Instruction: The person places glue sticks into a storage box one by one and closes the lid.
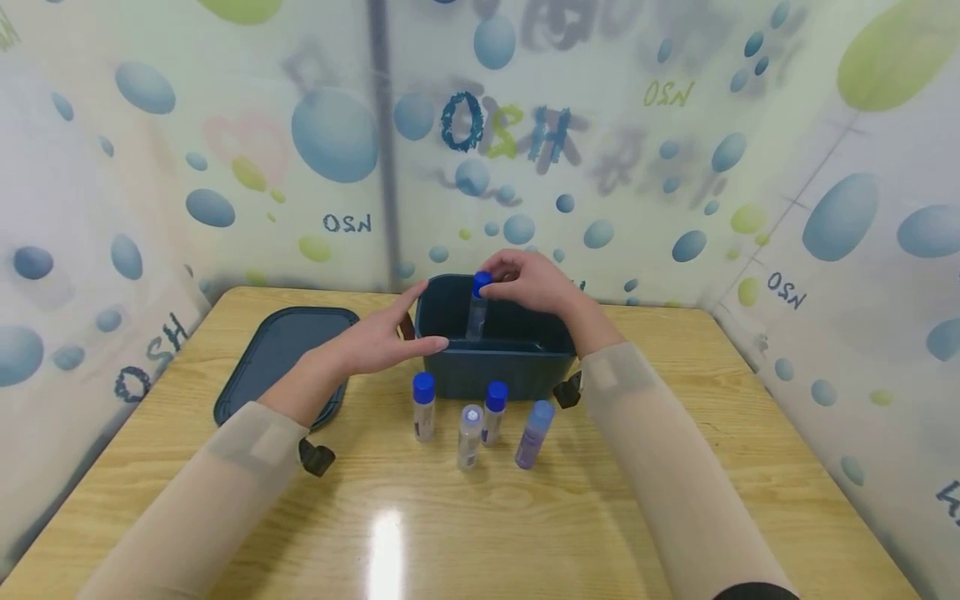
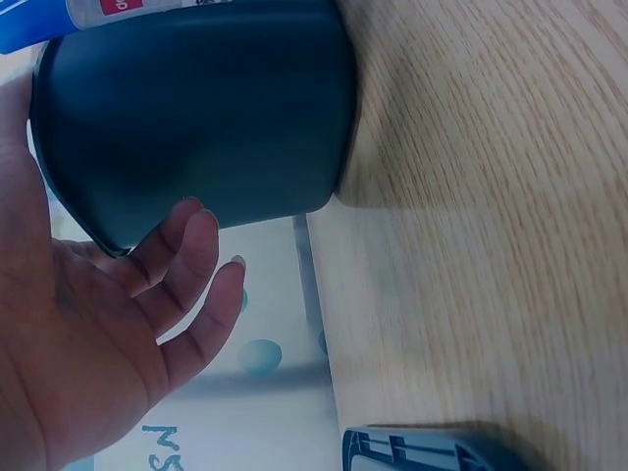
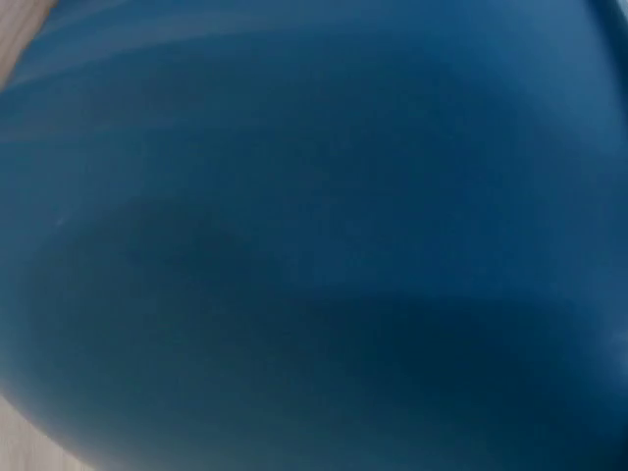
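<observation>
My right hand (image 1: 528, 279) pinches a clear glue stick (image 1: 477, 317) by its blue cap and holds it upright inside a dark blue bin (image 1: 498, 375). My left hand (image 1: 382, 337) rests at the bin's left end, thumb at the front rim and forefinger by the back corner. In the left wrist view, the other fingers (image 2: 186, 294) of that hand bend loosely beside the bin wall (image 2: 206, 118). Several more glue sticks (image 1: 423, 407) with blue or pale caps stand on the table before the bin. The bin's surface (image 3: 314, 196) fills most of the right wrist view.
A flat dark lid (image 1: 288, 346) lies on the wooden table (image 1: 645, 500) to the left of the bin, partly behind my left forearm. A patterned curtain (image 1: 337, 133) hangs behind the table and along both sides.
</observation>
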Demonstrator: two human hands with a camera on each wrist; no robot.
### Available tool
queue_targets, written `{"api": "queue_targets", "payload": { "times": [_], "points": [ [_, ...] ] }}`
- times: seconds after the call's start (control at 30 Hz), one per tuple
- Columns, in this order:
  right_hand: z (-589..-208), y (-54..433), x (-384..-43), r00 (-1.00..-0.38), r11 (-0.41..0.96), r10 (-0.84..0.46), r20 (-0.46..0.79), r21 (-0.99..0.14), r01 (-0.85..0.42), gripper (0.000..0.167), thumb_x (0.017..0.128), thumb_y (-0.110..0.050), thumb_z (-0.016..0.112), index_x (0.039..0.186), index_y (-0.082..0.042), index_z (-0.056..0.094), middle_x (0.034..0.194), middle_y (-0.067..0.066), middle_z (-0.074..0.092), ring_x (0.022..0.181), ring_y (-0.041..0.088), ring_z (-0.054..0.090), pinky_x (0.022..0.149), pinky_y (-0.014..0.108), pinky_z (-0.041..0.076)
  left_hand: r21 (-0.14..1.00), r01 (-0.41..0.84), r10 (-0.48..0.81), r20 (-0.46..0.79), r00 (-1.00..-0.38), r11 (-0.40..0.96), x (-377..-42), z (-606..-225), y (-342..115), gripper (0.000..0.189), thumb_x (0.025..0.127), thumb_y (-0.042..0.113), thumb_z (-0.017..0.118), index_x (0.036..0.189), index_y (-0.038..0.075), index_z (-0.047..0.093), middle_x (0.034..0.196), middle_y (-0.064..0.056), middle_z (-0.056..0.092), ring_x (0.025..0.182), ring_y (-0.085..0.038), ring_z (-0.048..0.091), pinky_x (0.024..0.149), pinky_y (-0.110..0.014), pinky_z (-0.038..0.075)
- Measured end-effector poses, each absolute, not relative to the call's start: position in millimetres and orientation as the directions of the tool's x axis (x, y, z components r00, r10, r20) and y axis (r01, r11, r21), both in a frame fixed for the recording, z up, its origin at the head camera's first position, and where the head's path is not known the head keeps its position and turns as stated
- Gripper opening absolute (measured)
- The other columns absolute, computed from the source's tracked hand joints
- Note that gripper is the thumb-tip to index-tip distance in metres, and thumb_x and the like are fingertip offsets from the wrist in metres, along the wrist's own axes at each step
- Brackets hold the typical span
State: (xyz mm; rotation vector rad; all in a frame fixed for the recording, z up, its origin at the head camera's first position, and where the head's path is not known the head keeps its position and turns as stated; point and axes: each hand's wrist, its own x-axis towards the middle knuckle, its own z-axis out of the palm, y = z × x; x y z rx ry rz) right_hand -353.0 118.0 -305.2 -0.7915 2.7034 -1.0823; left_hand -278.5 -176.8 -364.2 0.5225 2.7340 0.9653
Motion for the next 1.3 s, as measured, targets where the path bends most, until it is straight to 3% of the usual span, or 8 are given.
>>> {"api": "queue_targets", "payload": {
  "times": [0.23, 0.63, 0.97, 1.3],
  "points": [
    [-311, 113, -358, -0.841, 0.572, -0.538, 0.063, -0.705, -0.42, 0.031, 0.105, -0.026, 0.077, 0.131, -0.01, 0.073, 0.122, 0.012, 0.079, 0.105, 0.027, 0.077, 0.096, 0.043, 0.06, 0.636, 0.261, 0.389, -0.068, -0.919, 0.727, -279, -364, -176, 0.115, 0.095, 0.081, 0.065, 0.178, 0.035, 0.0, 0.117, -0.011, 0.069, 0.09, -0.023, 0.066, 0.076, -0.037, 0.054],
    [-339, 107, -362, -0.838, 0.539, -0.543, 0.056, -0.743, -0.398, 0.029, 0.106, -0.02, 0.076, 0.133, -0.009, 0.072, 0.119, 0.011, 0.079, 0.102, 0.026, 0.078, 0.096, 0.044, 0.063, 0.645, 0.268, 0.401, -0.065, -0.914, 0.716, -278, -370, -177, 0.114, 0.097, 0.08, 0.063, 0.178, 0.034, -0.002, 0.113, -0.01, 0.071, 0.09, -0.022, 0.067, 0.077, -0.037, 0.056],
    [-343, 104, -358, -0.822, 0.527, -0.567, 0.06, -0.74, -0.418, 0.027, 0.106, -0.015, 0.076, 0.13, -0.005, 0.073, 0.116, 0.014, 0.08, 0.097, 0.025, 0.078, 0.09, 0.039, 0.064, 0.66, 0.274, 0.412, -0.061, -0.909, 0.7, -277, -369, -176, 0.114, 0.098, 0.078, 0.064, 0.178, 0.033, -0.004, 0.112, -0.01, 0.072, 0.092, -0.021, 0.068, 0.078, -0.038, 0.056],
    [-342, 96, -358, -0.805, 0.522, -0.591, 0.046, -0.739, -0.425, 0.029, 0.107, -0.016, 0.074, 0.134, -0.005, 0.071, 0.119, 0.016, 0.079, 0.099, 0.026, 0.079, 0.092, 0.038, 0.066, 0.688, 0.266, 0.422, -0.064, -0.904, 0.675, -280, -370, -177, 0.114, 0.099, 0.076, 0.065, 0.178, 0.036, -0.006, 0.109, -0.01, 0.073, 0.093, -0.028, 0.07, 0.077, -0.039, 0.056]
  ]
}}
